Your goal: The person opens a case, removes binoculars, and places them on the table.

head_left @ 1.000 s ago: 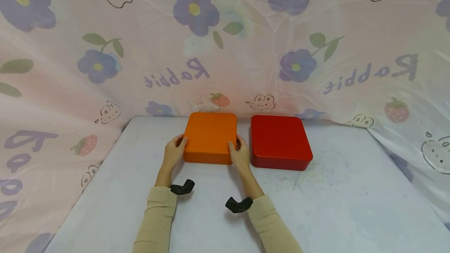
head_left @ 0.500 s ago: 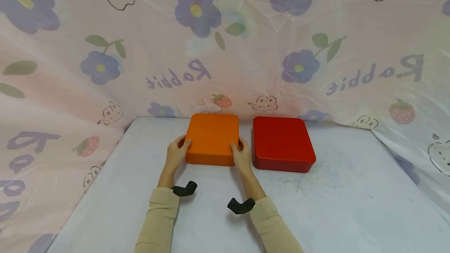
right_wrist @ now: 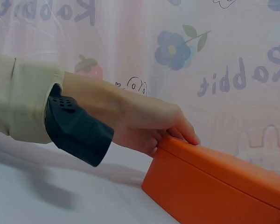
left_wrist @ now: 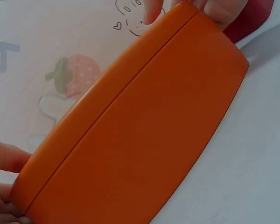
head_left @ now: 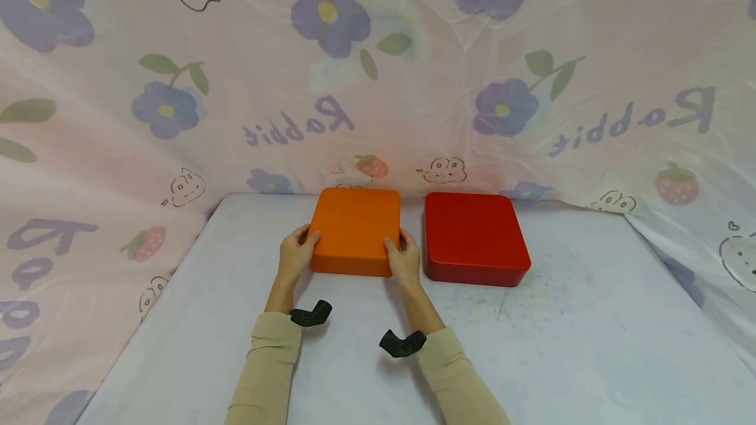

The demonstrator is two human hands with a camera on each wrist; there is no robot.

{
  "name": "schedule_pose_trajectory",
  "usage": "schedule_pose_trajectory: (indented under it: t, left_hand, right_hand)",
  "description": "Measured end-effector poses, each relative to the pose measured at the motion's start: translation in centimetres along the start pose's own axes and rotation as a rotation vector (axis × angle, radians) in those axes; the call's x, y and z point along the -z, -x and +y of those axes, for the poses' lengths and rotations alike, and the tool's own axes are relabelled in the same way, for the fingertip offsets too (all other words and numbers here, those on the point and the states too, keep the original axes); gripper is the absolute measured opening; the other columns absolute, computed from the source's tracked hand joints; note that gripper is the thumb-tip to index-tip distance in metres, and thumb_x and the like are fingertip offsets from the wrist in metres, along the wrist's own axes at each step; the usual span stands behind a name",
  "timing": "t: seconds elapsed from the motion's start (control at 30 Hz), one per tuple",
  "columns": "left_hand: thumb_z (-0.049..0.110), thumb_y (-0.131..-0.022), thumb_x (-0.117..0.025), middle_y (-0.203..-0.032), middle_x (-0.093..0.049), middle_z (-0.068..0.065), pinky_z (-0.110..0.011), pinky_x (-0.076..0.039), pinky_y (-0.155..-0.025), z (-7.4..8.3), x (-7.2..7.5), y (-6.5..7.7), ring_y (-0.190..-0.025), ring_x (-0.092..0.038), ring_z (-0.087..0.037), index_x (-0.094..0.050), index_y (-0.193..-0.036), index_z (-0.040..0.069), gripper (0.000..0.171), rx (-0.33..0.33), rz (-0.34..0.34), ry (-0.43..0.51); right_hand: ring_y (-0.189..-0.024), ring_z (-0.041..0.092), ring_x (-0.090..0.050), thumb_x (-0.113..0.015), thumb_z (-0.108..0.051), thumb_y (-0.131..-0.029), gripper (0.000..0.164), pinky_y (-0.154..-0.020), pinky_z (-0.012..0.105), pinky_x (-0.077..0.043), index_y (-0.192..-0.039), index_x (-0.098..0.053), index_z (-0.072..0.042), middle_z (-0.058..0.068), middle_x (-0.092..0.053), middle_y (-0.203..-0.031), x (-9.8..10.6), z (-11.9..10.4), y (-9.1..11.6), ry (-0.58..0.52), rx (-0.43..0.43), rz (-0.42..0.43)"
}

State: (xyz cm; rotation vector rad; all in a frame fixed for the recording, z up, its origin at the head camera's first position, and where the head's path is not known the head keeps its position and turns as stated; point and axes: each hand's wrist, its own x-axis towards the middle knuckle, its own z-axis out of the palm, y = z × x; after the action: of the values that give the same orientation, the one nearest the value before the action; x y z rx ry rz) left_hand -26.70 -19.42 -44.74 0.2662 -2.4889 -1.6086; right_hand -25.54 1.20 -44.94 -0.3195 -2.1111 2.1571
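Box, orange (head_left: 354,228), sits toward the back of the white worktop (head_left: 348,379); red box (head_left: 477,228) at its three o'clock, just beside it, a gap between. Printed cloth (head_left: 413,64) rises close behind, at twelve.

Risks, as judged: a seam (left_wrist: 116,103) runs along the side below the top edge. If it marks a separate lid, a high grip may raise the upper part alone and leave the lower behind, or drop it. Hold lies nearer the six o'clock edge than the far one; a lift could let the twelve o'clock edge dip. Smooth-looking sides might slip under uneven pressure. A swing toward three could knock knuckles against the red box; a shove toward twelve could catch the cloth.

Fingers: left hand (head_left: 295,256) at the orange box's eight o'clock, right hand (head_left: 404,261) at four. Each spread only as far as the box's edge allows, thumb on the top rim, the rest bent against the side; together they pinch the box from both flanks. Fingertips partly hidden; cannot tell whether any reach underneath.
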Motion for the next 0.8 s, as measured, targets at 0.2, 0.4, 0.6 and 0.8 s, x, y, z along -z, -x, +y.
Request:
schedule_pose_trajectory:
  t: [0.2,0.4,0.6,0.8]
  left_hand:
    - [0.017,-0.097,-0.053,-0.137,-0.054,-0.028,-0.047,-0.043,-0.111,0.43,-0.13,0.13,-0.125,-0.054,-0.038,-0.049,-0.136,-0.008,0.046,0.003,-0.012,0.028]
    - [0.014,-0.097,-0.053,-0.139,-0.052,-0.028,-0.047,-0.041,-0.113,0.38,-0.18,0.22,-0.130,-0.051,-0.038,-0.048,-0.136,-0.008,0.045,0.023,-0.006,0.064]
    - [0.015,-0.098,-0.052,-0.142,-0.049,-0.027,-0.045,-0.037,-0.116,-0.01,-0.32,0.15,-0.134,-0.048,-0.036,-0.046,-0.138,-0.008,0.047,0.036,-0.024,0.121]
    - [0.017,-0.098,-0.053,-0.143,-0.048,-0.027,-0.040,-0.039,-0.116,0.10,-0.46,0.14,-0.135,-0.047,-0.034,-0.045,-0.138,-0.009,0.048,0.034,-0.010,0.165]
  right_hand:
    - [-0.143,0.034,-0.037,-0.055,-0.011,-0.095,0.052,-0.121,0.044,-0.030,-0.142,-0.039,0.006,0.024,-0.040,-0.151,0.10,-0.25,0.00,-0.038,-0.031,0.004]
    - [-0.146,0.032,-0.032,-0.053,-0.011,-0.096,0.053,-0.122,0.043,-0.027,-0.143,-0.036,0.006,0.023,-0.034,-0.154,0.24,-0.02,-0.02,-0.077,-0.055,-0.020]
    - [-0.147,0.033,-0.031,-0.054,-0.011,-0.096,0.053,-0.122,0.044,-0.027,-0.143,-0.036,0.006,0.023,-0.034,-0.154,0.19,0.16,0.04,-0.084,-0.057,-0.017]
    - [-0.146,0.033,-0.033,-0.055,-0.010,-0.095,0.053,-0.122,0.044,-0.028,-0.143,-0.037,0.005,0.023,-0.036,-0.153,0.10,-0.08,0.12,-0.110,-0.060,-0.009]
